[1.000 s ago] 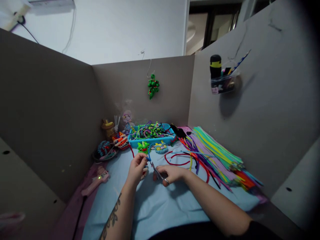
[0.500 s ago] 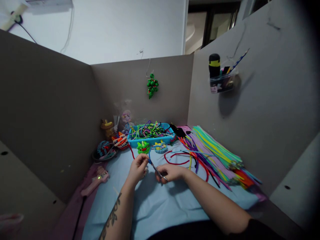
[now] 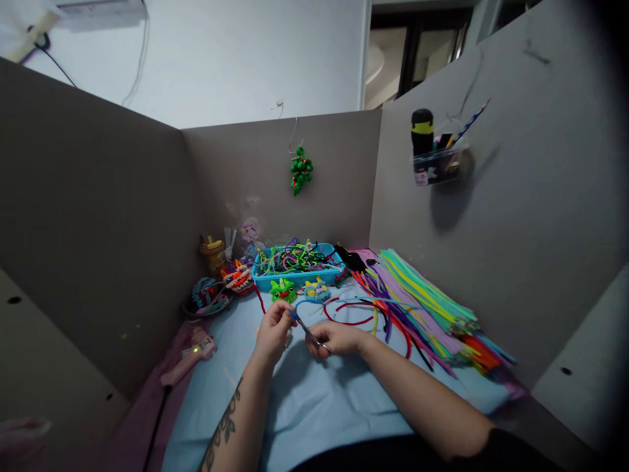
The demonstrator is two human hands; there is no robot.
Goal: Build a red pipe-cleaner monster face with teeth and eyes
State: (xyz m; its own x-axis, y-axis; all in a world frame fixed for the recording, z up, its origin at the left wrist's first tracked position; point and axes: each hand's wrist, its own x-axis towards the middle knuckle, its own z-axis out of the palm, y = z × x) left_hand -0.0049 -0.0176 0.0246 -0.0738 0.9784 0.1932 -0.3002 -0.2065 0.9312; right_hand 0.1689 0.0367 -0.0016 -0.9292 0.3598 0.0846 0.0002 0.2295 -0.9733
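Observation:
My left hand pinches a blue pipe cleaner between thumb and fingers. From there the pipe cleaner bends off to the right. Small scissors are in my right hand, fingers curled about the handles. Their blades point up and left and meet the blue pipe cleaner right at my left fingertips. Just beyond my hands sit a green fuzzy animal head and a light blue and yellow one. Something pale lies partly hidden behind my left hand.
A blue tray of tangled pipe cleaner scraps stands at the back. Bundled pipe cleaners spread along the right. A pink glue gun and a dark bowl lie left. Grey panels enclose the table.
The blue pipe cleaner stood up from my left fingertips and now leans over to the right. My hands and the scissors have hardly moved.

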